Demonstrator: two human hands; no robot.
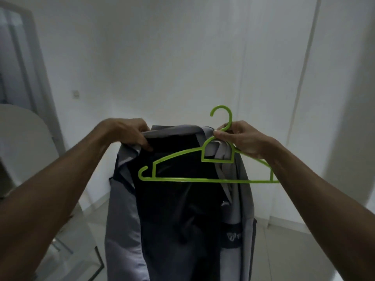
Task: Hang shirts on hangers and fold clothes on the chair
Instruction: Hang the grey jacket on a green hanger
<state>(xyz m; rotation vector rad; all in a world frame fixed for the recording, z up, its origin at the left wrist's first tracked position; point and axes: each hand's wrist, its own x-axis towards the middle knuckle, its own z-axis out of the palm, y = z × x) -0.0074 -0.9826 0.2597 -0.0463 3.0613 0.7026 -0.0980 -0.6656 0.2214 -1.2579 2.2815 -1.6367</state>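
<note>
A grey and dark shirt [178, 209] hangs in the air in front of me, its inside facing me. My left hand [132, 132] grips the left side of its top edge, fingers curled over the fabric. My right hand [239, 136] pinches the neck of a bright green plastic hanger [203, 180] just below the hook, along with the right side of the shirt's top edge. The hanger sits in front of the shirt, tilted down to the left, outside the garment.
White walls stand ahead, with a white closet door [284, 78] at the right. A pale rounded chair back [22, 138] is at the left edge. Below left is a glass-topped surface [67, 250]. Light floor tiles show on both sides of the shirt.
</note>
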